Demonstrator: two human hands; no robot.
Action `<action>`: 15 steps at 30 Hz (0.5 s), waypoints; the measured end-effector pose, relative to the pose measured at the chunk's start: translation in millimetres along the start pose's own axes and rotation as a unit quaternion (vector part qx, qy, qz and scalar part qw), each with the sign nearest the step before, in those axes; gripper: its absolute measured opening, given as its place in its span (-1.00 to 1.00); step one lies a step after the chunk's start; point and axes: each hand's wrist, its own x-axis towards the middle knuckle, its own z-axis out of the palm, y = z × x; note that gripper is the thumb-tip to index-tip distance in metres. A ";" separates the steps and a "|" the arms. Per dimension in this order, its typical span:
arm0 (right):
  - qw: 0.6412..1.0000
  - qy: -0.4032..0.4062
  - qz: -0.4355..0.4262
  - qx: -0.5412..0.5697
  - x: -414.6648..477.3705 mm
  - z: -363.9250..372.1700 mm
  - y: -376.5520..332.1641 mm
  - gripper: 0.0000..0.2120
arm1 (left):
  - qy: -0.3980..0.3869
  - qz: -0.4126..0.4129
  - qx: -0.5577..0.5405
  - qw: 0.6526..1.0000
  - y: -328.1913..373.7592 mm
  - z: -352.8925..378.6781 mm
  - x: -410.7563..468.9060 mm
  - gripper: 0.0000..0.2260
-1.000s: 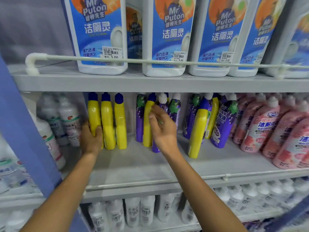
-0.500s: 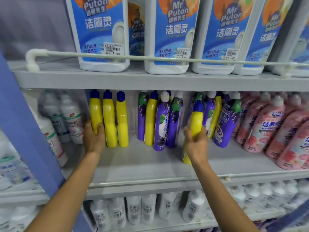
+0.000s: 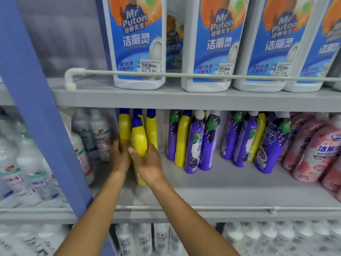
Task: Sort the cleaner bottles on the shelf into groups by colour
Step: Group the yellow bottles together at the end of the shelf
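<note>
Yellow plastic cleaner bottle [image 3: 138,143], upright, sits clasped in the right hand [image 3: 147,163], just near of the yellow row [image 3: 125,126] the left hand [image 3: 119,156] steadies.

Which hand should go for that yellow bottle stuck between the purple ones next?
Right, probably. The right hand is on the side nearer the stray yellow bottle among the purple bottles, though it first has to set down its yellow bottle. The left hand steadies the yellow group.

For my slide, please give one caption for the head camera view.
Right hand holds a yellow bottle at the yellow group, left hand beside it; other yellow bottles stand among purple ones.
</note>
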 end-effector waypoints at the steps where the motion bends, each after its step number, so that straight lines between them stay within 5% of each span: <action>1: 1.000 0.009 0.002 -0.014 0.4 3.9 3.3 -0.47 | -0.001 -0.008 -0.001 1.000 -1.1 -0.6 -0.5 -0.57; 5: 0.997 0.037 -0.048 -0.051 -6.4 14.6 18.2 -0.58 | 0.000 -0.005 -0.003 1.000 2.1 -0.1 -5.6 -0.75; 11: 0.996 0.058 -0.036 -0.058 4.5 28.1 21.3 -0.46 | -0.015 -0.045 -0.074 0.996 -28.5 -7.2 3.9 -0.44; 15: 0.993 0.049 -0.029 -0.105 5.4 25.0 20.3 -0.57 | -0.028 -0.021 -0.109 0.993 -12.0 -5.8 -24.3 -0.67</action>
